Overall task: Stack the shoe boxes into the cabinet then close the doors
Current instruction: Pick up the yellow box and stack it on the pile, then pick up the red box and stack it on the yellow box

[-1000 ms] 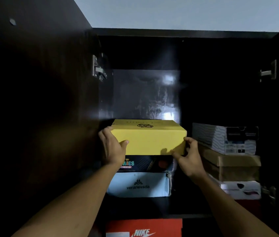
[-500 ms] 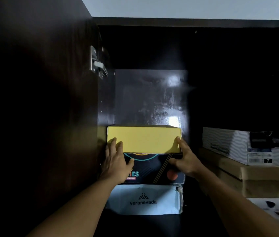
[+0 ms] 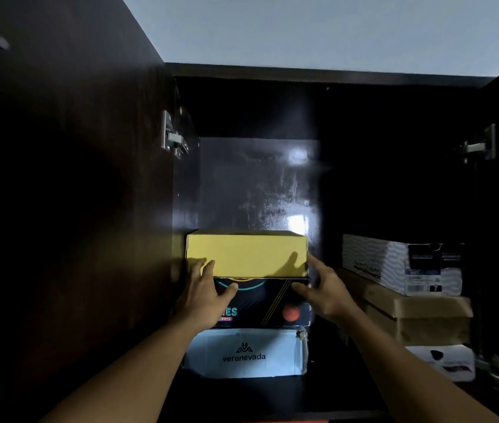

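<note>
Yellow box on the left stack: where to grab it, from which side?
Come from the open front, left hand and right hand clamping the two side walls of the yellow box at its front corners. It lies flat on the dark box, broad face outward; the cabinet wall crowds its left.

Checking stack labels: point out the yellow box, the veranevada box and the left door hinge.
yellow box (image 3: 246,254): head view, middle of front face.
veranevada box (image 3: 243,354): head view, front face, at logo.
left door hinge (image 3: 173,138): head view, metal plate.
</note>
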